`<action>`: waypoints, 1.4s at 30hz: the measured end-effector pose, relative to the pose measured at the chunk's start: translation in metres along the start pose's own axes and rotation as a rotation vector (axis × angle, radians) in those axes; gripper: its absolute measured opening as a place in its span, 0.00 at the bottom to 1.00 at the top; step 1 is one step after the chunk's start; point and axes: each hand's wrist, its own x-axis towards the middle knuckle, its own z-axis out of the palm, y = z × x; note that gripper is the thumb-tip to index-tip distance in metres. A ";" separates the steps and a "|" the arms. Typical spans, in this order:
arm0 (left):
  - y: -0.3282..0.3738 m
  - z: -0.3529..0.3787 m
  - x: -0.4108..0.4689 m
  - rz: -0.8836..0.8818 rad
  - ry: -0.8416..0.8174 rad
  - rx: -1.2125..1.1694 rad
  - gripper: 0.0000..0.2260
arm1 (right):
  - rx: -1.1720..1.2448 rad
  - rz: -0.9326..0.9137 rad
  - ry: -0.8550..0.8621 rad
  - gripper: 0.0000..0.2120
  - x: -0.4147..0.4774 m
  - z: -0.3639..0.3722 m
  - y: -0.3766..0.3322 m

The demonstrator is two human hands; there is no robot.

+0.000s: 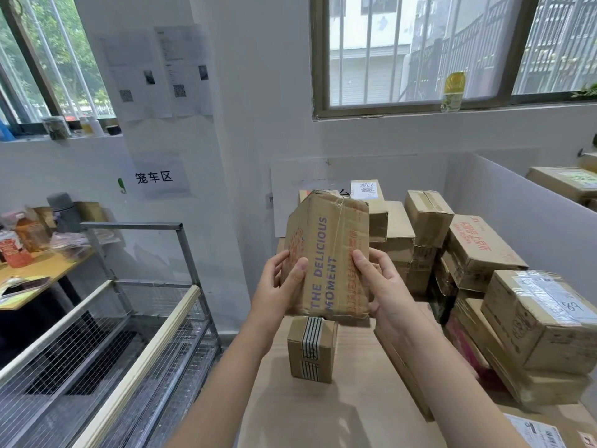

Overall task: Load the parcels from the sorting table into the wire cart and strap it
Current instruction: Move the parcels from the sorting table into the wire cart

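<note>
A brown cardboard parcel (328,253) printed "THE DELICIOUS MOMENT" is held up above the sorting table (323,415). My left hand (281,286) grips its lower left side, thumb on the front face. My right hand (384,286) grips its lower right side, thumb on the front. Below it a small box with striped tape (311,350) stands on the table. The wire cart (106,334) stands at the left with its mesh floor showing and nothing visible inside.
Several stacked cardboard parcels (468,253) fill the table's right and back, one big box (542,321) near my right arm. A white partition (517,202) bounds the right. A wooden desk (32,276) with bottles sits behind the cart.
</note>
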 end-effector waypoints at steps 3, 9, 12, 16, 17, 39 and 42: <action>0.004 0.001 0.000 -0.019 -0.057 0.039 0.41 | -0.033 -0.039 0.015 0.19 -0.001 -0.001 0.000; 0.006 0.002 -0.001 -0.025 -0.056 -0.043 0.39 | -0.020 0.001 0.060 0.13 0.001 0.001 0.001; 0.001 0.005 -0.002 -0.042 -0.174 -0.144 0.36 | -0.133 0.154 -0.003 0.23 0.002 0.001 0.002; -0.001 0.000 -0.004 -0.052 -0.154 -0.265 0.30 | -0.148 0.211 -0.039 0.35 0.001 -0.004 -0.001; -0.002 -0.002 -0.003 -0.049 -0.126 -0.271 0.28 | -0.140 0.176 -0.013 0.34 0.001 -0.006 -0.001; -0.041 -0.036 -0.030 -0.005 0.239 -0.032 0.23 | -0.263 -0.043 0.137 0.25 -0.001 0.012 0.044; -0.043 -0.062 -0.040 -0.007 0.349 -0.065 0.22 | -0.293 -0.014 0.079 0.27 0.005 0.039 0.061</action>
